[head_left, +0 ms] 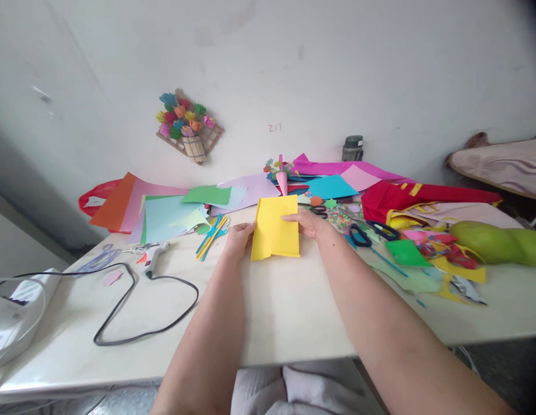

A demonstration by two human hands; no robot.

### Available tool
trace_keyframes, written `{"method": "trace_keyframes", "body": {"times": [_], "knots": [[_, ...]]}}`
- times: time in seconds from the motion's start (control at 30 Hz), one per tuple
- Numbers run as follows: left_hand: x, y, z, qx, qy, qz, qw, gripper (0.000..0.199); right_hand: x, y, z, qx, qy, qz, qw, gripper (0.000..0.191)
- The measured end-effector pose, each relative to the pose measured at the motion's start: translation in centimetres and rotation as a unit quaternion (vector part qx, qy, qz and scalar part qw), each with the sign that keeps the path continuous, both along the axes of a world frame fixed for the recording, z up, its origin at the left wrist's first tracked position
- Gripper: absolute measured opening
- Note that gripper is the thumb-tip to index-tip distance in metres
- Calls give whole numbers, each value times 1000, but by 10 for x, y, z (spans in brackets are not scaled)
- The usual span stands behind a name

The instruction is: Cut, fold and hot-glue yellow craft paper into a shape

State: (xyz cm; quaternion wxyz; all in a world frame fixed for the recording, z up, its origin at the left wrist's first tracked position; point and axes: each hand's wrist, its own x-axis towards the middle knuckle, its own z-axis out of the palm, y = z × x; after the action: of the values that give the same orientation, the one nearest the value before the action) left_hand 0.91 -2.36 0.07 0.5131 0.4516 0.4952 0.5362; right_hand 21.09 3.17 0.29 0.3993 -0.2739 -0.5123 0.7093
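Note:
A folded piece of yellow paper (275,229) is held up between my two hands over the middle of the table. My left hand (242,238) grips its left edge, fingers closed at the side. On the other side, my right hand (309,223) pinches the right edge, the thumb lying across the front and the other fingers hidden behind. The lower edge of the paper looks folded and uneven. Blue and yellow paper strips (212,235) lie on the table just left of my left hand. Beyond my right hand sit dark-handled scissors (382,230).
A hot glue gun (154,256) with a looping black cord (121,311) lies at left, near a white power strip (28,314). Coloured sheets (168,216) line the back. Paper scraps (406,253), red cloth (423,196) and green fruit (488,242) crowd the right.

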Motion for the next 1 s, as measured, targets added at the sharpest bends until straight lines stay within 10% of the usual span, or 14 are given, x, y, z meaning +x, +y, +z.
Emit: {"method": "trace_keyframes", "body": {"times": [0.63,1.0], "knots": [[0,7,-4,23,-10,40,999,35,-4,-3,1,5,-27,-26,999,30],[-6,-5,5,-18,7,-47,999,34,-6,-4,3,19,-9,-95,995,29]]}}
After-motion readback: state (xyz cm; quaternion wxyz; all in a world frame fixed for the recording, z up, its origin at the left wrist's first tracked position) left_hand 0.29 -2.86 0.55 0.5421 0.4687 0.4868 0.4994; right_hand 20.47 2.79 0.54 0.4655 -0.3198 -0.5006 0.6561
